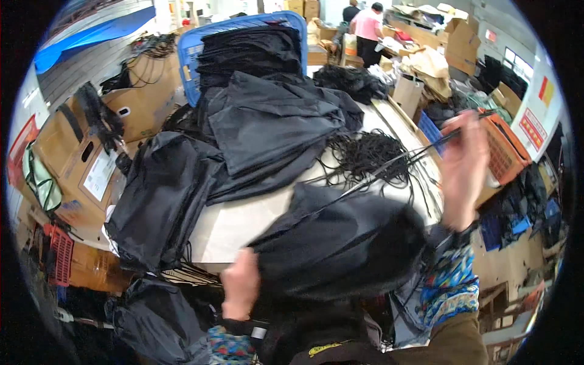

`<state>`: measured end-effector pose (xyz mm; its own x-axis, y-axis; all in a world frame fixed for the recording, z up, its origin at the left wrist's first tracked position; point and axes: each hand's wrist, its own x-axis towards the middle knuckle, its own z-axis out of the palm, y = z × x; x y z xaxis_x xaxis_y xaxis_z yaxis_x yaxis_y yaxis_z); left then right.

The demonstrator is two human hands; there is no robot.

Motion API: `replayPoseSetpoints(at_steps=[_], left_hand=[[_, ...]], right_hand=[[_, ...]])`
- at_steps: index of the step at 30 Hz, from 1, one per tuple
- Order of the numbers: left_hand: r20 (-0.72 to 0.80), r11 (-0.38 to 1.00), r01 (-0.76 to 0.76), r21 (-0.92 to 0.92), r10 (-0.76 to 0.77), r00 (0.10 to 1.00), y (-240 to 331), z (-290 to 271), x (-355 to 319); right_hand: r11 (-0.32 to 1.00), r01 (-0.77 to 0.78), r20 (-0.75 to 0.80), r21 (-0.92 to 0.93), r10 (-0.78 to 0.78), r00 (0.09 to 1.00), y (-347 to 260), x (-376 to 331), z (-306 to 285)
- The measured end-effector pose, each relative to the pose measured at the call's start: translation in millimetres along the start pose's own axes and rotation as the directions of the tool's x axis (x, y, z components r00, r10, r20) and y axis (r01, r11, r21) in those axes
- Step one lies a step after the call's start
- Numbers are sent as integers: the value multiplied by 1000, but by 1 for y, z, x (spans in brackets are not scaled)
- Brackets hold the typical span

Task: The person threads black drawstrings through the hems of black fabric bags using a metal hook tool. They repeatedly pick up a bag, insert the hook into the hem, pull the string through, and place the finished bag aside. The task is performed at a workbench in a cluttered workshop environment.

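Note:
My left hand (pixel 240 285) grips the near edge of a bunched black fabric bag (pixel 340 240) held low in front of me. My right hand (pixel 463 167) is raised at the right and pinches a thin black cord (pixel 389 167) that runs taut from the hand down to the bag. Both hands are blurred by motion. A tangle of loose black cords (pixel 365 155) lies on the white table (pixel 237 222) just behind the bag.
Piles of black fabric bags (pixel 267 125) cover the table, with more hanging off its left side (pixel 161 201). A blue crate (pixel 194 45) stacked with black fabric stands at the back. Cardboard boxes (pixel 79 152) sit left, an orange basket (pixel 502 152) right. Two people (pixel 365 30) stand far back.

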<state>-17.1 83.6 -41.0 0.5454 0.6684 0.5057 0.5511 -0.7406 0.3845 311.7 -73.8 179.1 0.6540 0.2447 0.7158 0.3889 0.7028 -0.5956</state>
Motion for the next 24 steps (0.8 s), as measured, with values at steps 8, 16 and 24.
replayPoseSetpoints(at_steps=[8,16,24], left_hand=[[55,977,-180,113,174,983,0,-11,35],[-46,845,93,-527,-138,989,33,-1,116],[-429,461,236,-855,-886,176,-197,-171,74]], right_hand=[[985,126,-161,-119,-144,976,-26,-15,-51],[585,351,253,-731,-245,936,-42,-25,-167],[82,55,52,-995,-42,998,19,-42,-403]])
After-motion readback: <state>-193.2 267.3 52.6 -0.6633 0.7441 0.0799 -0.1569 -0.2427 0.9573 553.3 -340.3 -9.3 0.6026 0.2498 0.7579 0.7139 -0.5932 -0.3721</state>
